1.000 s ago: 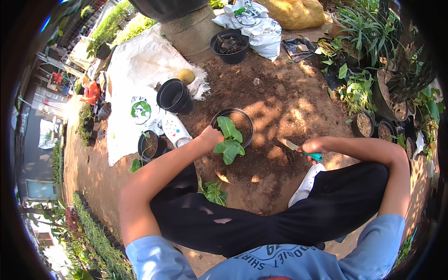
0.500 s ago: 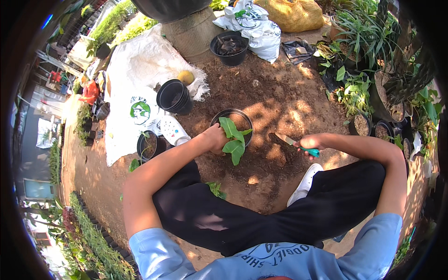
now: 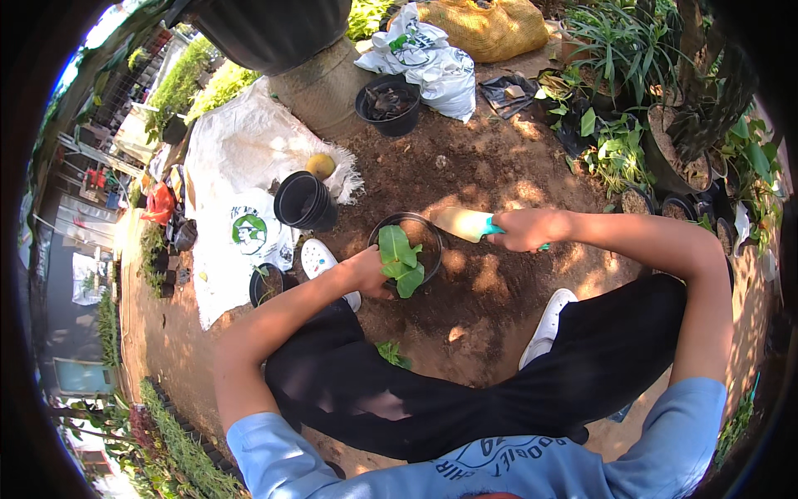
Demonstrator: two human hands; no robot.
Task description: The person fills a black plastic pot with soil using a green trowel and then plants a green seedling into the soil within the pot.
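Observation:
A black plastic pot (image 3: pixel 438 264) stands on the soil between my feet. My left hand (image 3: pixel 368 272) is closed at its left side, on a broad-leaved green seedling (image 3: pixel 401 258) whose leaves hang over the pot; the leaves hide the fingertips and stem. In my right hand (image 3: pixel 525 229) is a hand trowel (image 3: pixel 462 222) with a teal handle. Its blade points left and lies at the pot's upper right rim, bright in the sun.
Stacked black pots (image 3: pixel 304 201) stand to the left on white sacks (image 3: pixel 237 166). Nearby are a small potted plant (image 3: pixel 268 285) and a round yellowish fruit (image 3: pixel 321 165). Farther off are a black pot of dark matter (image 3: pixel 389 106) and a yellow mesh sack (image 3: pixel 490 29). Potted plants (image 3: pixel 619 154) line the right.
My right hand has raised the trowel from the soil on the right and brought it up and left to the pot's rim. My left hand stays by the seedling.

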